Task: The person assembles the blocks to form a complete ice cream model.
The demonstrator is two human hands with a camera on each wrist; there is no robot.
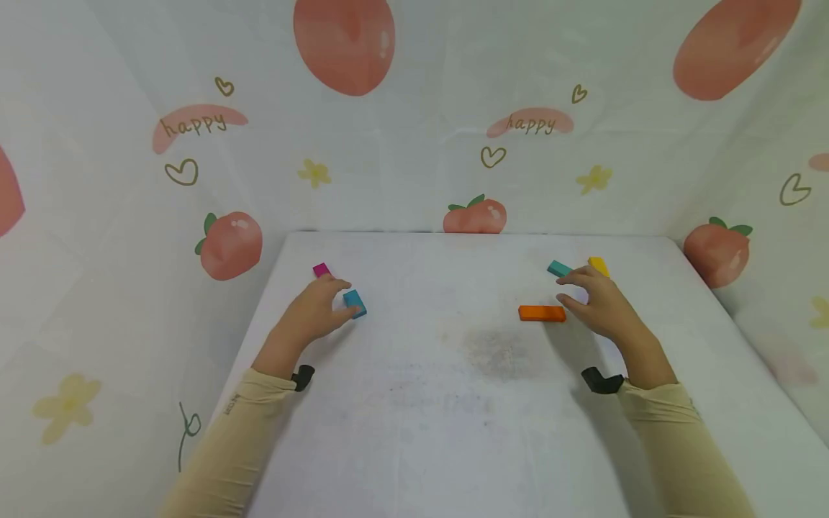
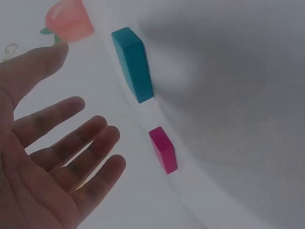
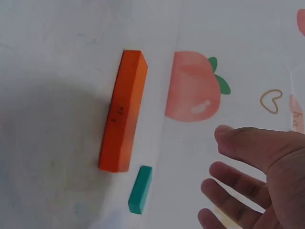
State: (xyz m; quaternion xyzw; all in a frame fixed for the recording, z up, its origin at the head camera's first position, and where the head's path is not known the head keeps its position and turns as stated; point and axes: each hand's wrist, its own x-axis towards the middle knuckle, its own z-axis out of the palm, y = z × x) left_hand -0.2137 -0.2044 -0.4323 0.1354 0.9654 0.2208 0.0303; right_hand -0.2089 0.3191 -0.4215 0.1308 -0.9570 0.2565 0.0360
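Note:
On the left of the white table, a blue block (image 1: 355, 305) lies just beyond my left hand (image 1: 315, 311), whose thumb and fingers are spread apart and hold nothing. A magenta block (image 1: 321, 270) sits farther back, partly covered by that hand in the head view; it shows whole in the left wrist view, near the blue block (image 2: 133, 67). My right hand (image 1: 602, 302) hovers with relaxed, parted fingers by the right end of an orange block (image 1: 541, 314). Behind its fingertips lie a teal block (image 1: 559, 268) and a yellow block (image 1: 599, 266), the latter partly hidden.
The white table (image 1: 414, 432) runs back to a hanging cloth (image 1: 401, 144) printed with peaches, hearts and flowers. The cloth also rises along both sides. Dark smudges (image 1: 501, 352) mark the tabletop between the arms. A black wrist piece (image 1: 602, 381) sticks out from the right cuff.

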